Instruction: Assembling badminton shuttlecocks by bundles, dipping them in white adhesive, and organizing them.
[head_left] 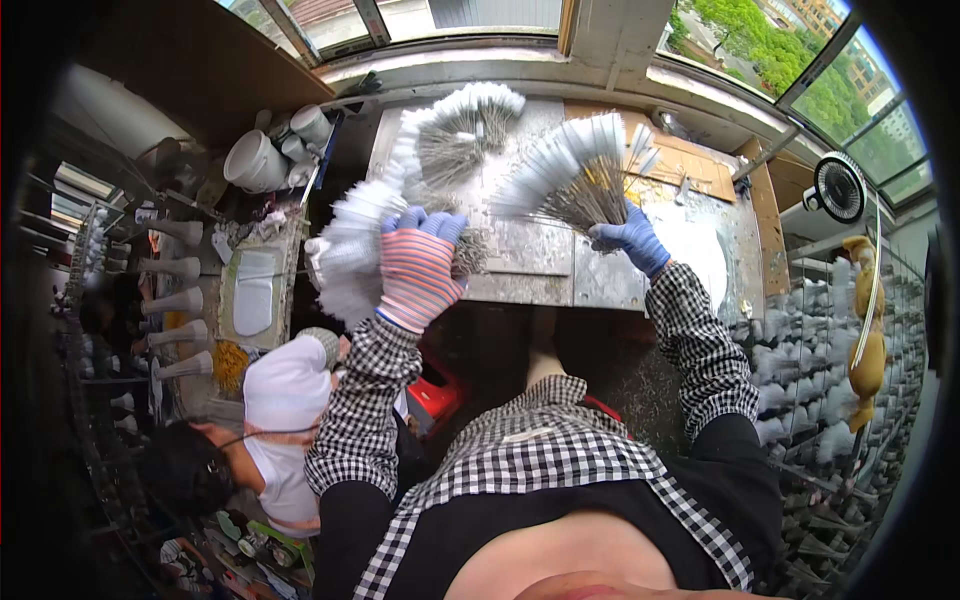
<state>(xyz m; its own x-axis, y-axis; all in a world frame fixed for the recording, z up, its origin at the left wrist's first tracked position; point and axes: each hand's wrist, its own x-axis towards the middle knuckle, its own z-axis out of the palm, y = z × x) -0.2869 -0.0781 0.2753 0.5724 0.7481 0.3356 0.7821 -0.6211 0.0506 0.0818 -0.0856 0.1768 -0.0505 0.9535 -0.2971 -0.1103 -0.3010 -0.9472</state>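
My right hand (635, 240), in a blue-fingered work glove, is closed round the lower stems of a fanned bunch of thin wire stems with white tips (575, 165). The bunch is held above the metal-topped table, its white ends spread up and to the left. My left hand (422, 262), in an orange-and-grey striped glove with blue fingers, grips a second white-tipped bunch (350, 250) at the table's left front edge. Its stems (470, 252) stick out to the right of the hand; the thumb side is partly hidden. Behind it, more white-tipped bunches (455, 135) lie in a curved row on the table (530, 262).
Brown cardboard (690, 165) lies at the back right, with a round white sheet (705, 255) nearer. A small black fan (840, 188) stands at the right, by racks of white-tipped stems (810, 360). Another person (285, 400) in white sits close on my left. White buckets (255, 160) stand beyond.
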